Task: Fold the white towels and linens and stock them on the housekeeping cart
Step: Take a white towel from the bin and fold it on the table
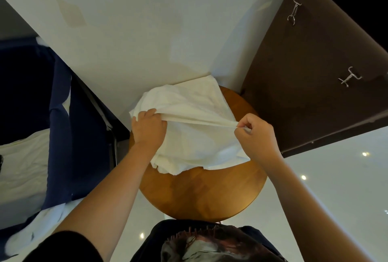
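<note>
Stretching one white towel (pixel 189 102) between both hands, so folding has barely begun. Left hand (pixel 148 128) grips a bunched fistful of the towel's edge near the table's left edge. Right hand (pixel 255 133) pinches the same edge with thumb and fingertips, nearer the right edge. The hands are well apart, and the hem between them is taut and lifted off the rest of the cloth. The rest of the towel lies rumpled on the far half of the round wooden table (pixel 199 194). Its far corner touches the white wall (pixel 147 30), and its near side sags in loose wrinkles toward the table's centre.

Progress, judged: early. The towel isn't squared and shows no clean crease, so at most a first fold is being set up. Left to do on it: bring the edge over, smooth it, fold it down to size and carry it to the cart.

A navy fabric-sided cart (pixel 60 125) stands left of the table, apart from it. White linen (pixel 23 167) lies inside, so some stock may already be in. Can't tell whether it's folded or how many pieces there are. More white cloth (pixel 42 224) shows at the cart's near lower corner, and it's unclear whether that is stocked or waiting.

A brown panel (pixel 304 72) with metal hooks (pixel 349 77) stands right of the table, not involved.
</note>
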Action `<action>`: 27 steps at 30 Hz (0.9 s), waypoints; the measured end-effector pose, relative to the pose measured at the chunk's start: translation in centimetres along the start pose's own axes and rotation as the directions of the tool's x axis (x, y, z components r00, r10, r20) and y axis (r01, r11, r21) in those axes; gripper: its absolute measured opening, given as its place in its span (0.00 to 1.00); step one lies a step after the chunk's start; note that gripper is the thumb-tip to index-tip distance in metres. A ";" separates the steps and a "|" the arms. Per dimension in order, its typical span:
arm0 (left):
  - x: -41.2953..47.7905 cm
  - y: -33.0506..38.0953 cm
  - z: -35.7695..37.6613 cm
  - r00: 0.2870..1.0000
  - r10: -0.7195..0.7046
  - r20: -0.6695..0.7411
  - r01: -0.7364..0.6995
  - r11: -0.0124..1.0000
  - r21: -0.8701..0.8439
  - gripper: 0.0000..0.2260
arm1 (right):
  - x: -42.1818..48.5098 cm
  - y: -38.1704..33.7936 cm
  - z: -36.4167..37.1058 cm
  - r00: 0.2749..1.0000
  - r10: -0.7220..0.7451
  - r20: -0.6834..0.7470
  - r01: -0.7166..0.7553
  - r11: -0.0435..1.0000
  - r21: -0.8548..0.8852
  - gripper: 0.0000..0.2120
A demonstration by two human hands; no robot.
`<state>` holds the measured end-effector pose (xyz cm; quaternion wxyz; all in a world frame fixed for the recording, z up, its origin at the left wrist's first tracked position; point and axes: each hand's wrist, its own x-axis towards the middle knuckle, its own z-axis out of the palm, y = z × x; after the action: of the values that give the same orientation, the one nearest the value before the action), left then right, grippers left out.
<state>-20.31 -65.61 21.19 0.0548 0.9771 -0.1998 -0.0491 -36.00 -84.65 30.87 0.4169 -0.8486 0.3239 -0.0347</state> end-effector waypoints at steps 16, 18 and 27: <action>2.2 -0.9 -3.6 0.906 0.230 -0.355 -0.272 0.959 -0.075 0.14 | 1.5 1.2 -1.6 0.990 -0.082 -0.117 0.072 0.993 -0.090 0.13; 3.2 -1.3 -2.9 0.952 0.249 -0.179 -0.239 0.968 0.079 0.14 | 1.6 0.9 -1.5 0.984 -0.103 -0.142 0.095 0.993 -0.067 0.12; 5.3 -0.3 0.1 0.980 0.184 0.075 -0.189 0.980 0.068 0.14 | 1.9 1.4 -1.1 0.976 -0.110 -0.190 0.104 0.994 -0.043 0.08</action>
<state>-15.37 -67.44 20.65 0.0157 0.9531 -0.2941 -0.0697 -35.59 -87.14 30.19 0.3671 -0.8641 0.3172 -0.1336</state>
